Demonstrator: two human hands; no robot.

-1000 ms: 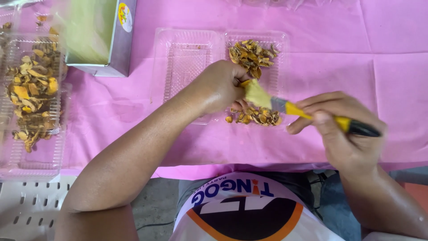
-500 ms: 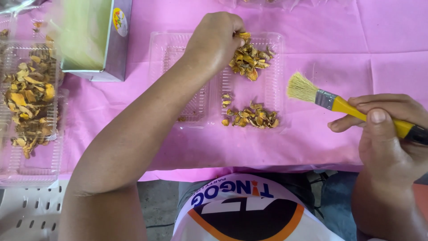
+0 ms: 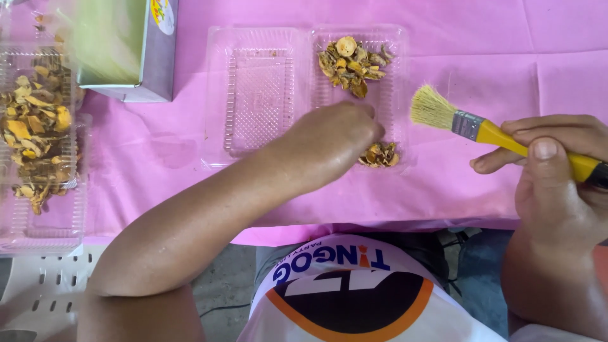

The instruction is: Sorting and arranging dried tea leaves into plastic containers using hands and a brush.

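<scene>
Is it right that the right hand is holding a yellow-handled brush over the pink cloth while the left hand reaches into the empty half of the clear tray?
Not quite. In the head view the left hand reaches into the half of the clear tray that holds the dried pieces, not the empty half. The right hand does hold the yellow-handled brush over the pink cloth.

A green and grey box (image 3: 126, 50) stands at the far left of the pink tablecloth (image 3: 481, 44). Left of it, another clear plastic tray (image 3: 38, 215) holds a heap of dried yellow-brown slices (image 3: 35, 126). A white perforated plastic surface (image 3: 38, 285) shows below the table edge.
</scene>
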